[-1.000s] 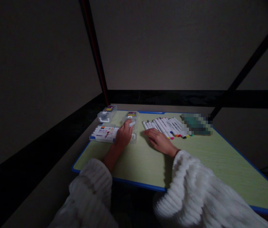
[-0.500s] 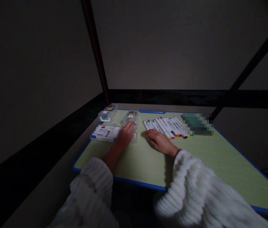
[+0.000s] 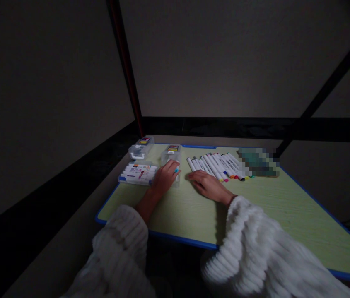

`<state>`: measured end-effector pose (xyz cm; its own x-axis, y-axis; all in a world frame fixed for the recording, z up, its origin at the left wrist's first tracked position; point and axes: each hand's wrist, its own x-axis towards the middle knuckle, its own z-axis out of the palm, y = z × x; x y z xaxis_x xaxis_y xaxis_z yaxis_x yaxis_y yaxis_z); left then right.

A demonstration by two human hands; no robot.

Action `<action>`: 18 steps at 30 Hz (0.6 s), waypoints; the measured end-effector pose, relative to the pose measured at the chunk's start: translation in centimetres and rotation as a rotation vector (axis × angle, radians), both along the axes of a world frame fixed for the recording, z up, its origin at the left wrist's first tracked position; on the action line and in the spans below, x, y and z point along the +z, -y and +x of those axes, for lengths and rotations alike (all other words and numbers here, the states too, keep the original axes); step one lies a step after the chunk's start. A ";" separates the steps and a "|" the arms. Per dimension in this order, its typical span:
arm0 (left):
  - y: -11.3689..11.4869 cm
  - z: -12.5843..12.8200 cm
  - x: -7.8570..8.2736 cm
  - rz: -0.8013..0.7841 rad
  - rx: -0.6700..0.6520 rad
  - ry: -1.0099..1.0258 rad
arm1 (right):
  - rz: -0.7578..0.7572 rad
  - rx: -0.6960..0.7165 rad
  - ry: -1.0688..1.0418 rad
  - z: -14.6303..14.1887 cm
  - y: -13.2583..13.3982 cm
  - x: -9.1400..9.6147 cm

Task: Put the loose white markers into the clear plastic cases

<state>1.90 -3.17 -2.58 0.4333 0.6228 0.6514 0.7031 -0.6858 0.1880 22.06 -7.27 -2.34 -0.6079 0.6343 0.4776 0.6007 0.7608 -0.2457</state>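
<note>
At left on the tabletop (image 3: pixel 181 215) lay the case (image 3: pixel 138 172). Over its right part, your left hand (image 3: pixel 163 179) had its fingers grasping a blue-tipped marker (image 3: pixel 176 170). Your right hand (image 3: pixel 208 185), fingers released and loosely bent, rested just beside the loose markers (image 3: pixel 217 164).

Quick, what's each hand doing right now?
Left hand: closed, holding a blue-ended marker.
Right hand: loosely open, holding nothing visible, near the loose markers.
</note>
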 end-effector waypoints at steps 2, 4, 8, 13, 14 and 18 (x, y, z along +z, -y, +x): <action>0.0 0.0 -0.1 -0.010 -0.004 -0.004 | 0.000 0.003 0.002 0.0 0.0 0.0; -0.1 0.0 -0.1 -0.022 -0.009 -0.009 | 0.001 0.005 0.003 -0.1 0.0 0.1; -0.2 0.0 -0.2 -0.043 -0.006 -0.018 | 0.002 0.009 0.002 -0.1 0.0 0.0; -0.3 0.0 -0.3 -0.060 0.018 -0.013 | 0.000 0.009 0.013 0.0 -0.1 -0.1; -0.4 0.0 -0.3 -0.063 0.024 -0.010 | -0.002 0.009 0.017 0.0 -0.1 -0.1; -0.5 0.0 -0.5 -0.075 0.040 0.008 | -0.009 0.007 0.028 -0.1 -0.1 -0.1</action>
